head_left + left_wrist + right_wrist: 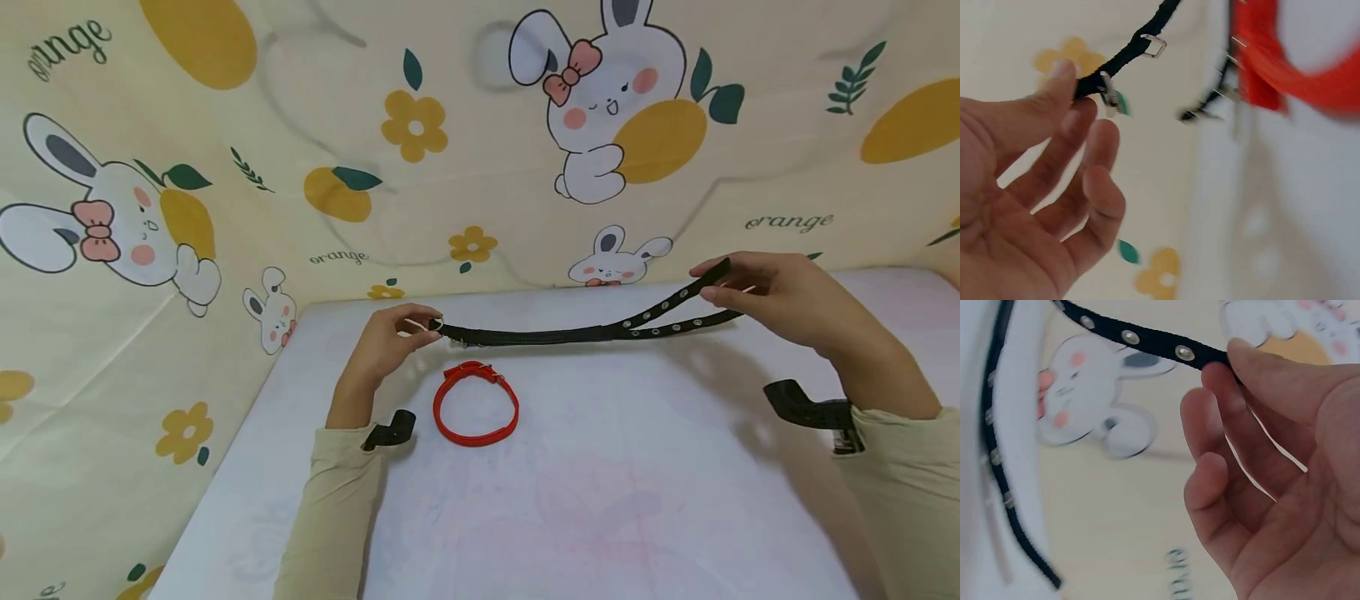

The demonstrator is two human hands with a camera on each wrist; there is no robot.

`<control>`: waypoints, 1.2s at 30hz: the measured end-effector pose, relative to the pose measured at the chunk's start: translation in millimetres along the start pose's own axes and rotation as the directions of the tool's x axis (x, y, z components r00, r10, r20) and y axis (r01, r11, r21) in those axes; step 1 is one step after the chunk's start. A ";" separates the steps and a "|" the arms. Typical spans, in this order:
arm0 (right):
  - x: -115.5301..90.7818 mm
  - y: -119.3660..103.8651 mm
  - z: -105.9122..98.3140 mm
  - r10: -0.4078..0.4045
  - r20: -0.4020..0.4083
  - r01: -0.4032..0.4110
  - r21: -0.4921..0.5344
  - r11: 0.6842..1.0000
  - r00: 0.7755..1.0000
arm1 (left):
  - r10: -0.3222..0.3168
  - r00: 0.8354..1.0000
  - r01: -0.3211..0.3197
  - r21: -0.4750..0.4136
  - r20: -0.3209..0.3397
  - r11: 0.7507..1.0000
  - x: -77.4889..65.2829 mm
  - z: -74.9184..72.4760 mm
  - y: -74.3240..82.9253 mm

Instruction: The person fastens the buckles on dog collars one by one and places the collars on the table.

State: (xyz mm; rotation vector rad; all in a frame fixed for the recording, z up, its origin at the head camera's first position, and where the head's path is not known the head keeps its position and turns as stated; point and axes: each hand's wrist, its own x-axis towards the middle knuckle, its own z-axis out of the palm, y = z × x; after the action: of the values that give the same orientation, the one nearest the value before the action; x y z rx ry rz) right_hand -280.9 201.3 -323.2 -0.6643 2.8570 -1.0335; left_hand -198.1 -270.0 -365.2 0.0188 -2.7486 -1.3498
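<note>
Between my two hands stretches a black buckle strap (540, 337) with metal eyelets, which parts into two tails toward the right. My left hand (386, 340) pinches its left end between thumb and finger, right beside a metal buckle (1107, 92). A second black end with metal fittings hangs farther off in the left wrist view. My right hand (780, 293) pinches the tip of the upper eyelet tail (1147, 345); the lower tail (997, 450) hangs apart from the fingers. Below the strap, nearer my left hand, a red collar (512, 408) lies buckled into a ring.
The white table (600, 500) runs back to a cloth backdrop (450, 83) printed with rabbits, oranges and flowers. Black camera mounts (810, 408) sit on both wrists, over the sleeves. Shadows of the arms fall on the table.
</note>
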 end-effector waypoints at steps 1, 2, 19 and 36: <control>-2.0 -3.8 -1.6 0.001 -0.025 -0.001 0.002 1.000 1.000 | 0.013 1.000 -0.014 -0.021 -0.007 1.000 -1.4 -2.0 5.1; -3.5 -7.6 -3.1 0.002 -0.044 -0.002 0.004 1.000 0.999 | 0.031 0.999 -0.031 -0.041 -0.017 0.999 -2.7 -3.6 10.0; -23.6 -63.3 7.0 -0.087 -0.243 0.127 0.153 0.980 0.966 | 0.125 0.987 -0.157 -0.415 -0.102 0.896 -24.4 14.8 68.7; -24.1 -85.2 26.3 -0.137 -0.171 0.167 0.175 0.970 0.976 | 0.139 0.989 -0.146 -0.519 -0.052 0.842 -28.1 50.1 90.5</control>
State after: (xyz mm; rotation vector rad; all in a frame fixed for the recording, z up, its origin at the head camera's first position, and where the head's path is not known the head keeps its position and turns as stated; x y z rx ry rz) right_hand -222.0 136.5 -293.8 -0.8316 2.8218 -1.4192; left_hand -171.8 -173.8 -326.0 -0.2061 -2.2209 -1.9845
